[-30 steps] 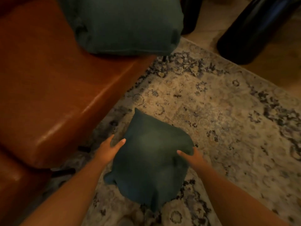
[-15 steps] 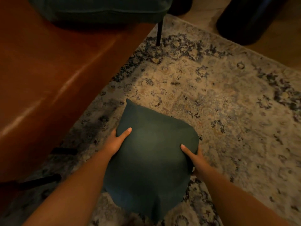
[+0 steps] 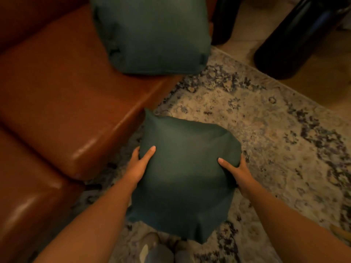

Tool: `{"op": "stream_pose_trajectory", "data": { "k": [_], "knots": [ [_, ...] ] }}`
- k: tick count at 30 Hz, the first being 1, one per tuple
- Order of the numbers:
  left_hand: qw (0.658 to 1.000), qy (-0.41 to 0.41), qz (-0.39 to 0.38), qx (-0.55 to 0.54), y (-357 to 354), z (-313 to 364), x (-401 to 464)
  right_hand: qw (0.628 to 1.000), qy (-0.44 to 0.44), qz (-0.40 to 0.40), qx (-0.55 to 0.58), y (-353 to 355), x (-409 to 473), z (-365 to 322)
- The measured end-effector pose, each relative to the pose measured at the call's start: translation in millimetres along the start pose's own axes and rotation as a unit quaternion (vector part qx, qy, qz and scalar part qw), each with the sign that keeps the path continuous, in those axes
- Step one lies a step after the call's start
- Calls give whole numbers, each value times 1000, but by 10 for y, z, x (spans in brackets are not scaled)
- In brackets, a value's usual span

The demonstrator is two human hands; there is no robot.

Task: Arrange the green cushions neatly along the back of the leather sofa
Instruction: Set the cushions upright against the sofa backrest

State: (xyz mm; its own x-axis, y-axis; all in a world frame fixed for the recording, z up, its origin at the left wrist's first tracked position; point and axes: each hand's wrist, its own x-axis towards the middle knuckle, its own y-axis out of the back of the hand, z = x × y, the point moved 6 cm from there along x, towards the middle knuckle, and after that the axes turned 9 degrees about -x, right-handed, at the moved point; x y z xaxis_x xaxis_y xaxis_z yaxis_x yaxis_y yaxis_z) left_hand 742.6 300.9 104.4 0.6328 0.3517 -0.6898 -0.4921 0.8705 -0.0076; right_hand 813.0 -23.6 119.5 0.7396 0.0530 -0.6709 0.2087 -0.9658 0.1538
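Cushion (image 3: 182, 173) pointed one corner toward the sofa (image 3: 62, 103), gripped by left hand (image 3: 139, 165) and right hand (image 3: 236, 170); a second cushion (image 3: 152, 33) lay on the sofa.

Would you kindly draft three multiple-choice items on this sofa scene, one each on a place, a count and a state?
1. Where does the large dark green fabric cushion lie?
A. on the brown leather sofa seat
B. on the rug
C. on the wooden floor

2. How many green cushions show?
A. one
B. two
C. four

3. How is the smaller dark green fabric cushion held?
A. by one hand
B. by no hand
C. by both hands

Answers: 1 A, it rests on the leather seat. 2 B, one on the sofa, one held. 3 C, the left hand and right hand grip its sides above the patterned beige rug.
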Motion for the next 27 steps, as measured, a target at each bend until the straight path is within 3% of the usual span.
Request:
{"op": "stream_pose_trajectory", "data": {
  "k": [8, 14, 21, 27],
  "knots": [
    [999, -23, 18, -32, 431, 902, -759, 998, 34, -33, -36, -191, -654, -1074],
    [992, -51, 62, -95, 1070, 1197, -1060, 989, 77, -81, -101, -797, -800, -1796],
    [965, -63, 147, -209, 2129, 1511, -1282, 955, 163, -157, -194, -2138, -939, -2758],
    [932, -72, 201, -292, 3408, 1725, -1060, 905, 219, -242, -273, -3843, -953, -3564]
  ]
}}
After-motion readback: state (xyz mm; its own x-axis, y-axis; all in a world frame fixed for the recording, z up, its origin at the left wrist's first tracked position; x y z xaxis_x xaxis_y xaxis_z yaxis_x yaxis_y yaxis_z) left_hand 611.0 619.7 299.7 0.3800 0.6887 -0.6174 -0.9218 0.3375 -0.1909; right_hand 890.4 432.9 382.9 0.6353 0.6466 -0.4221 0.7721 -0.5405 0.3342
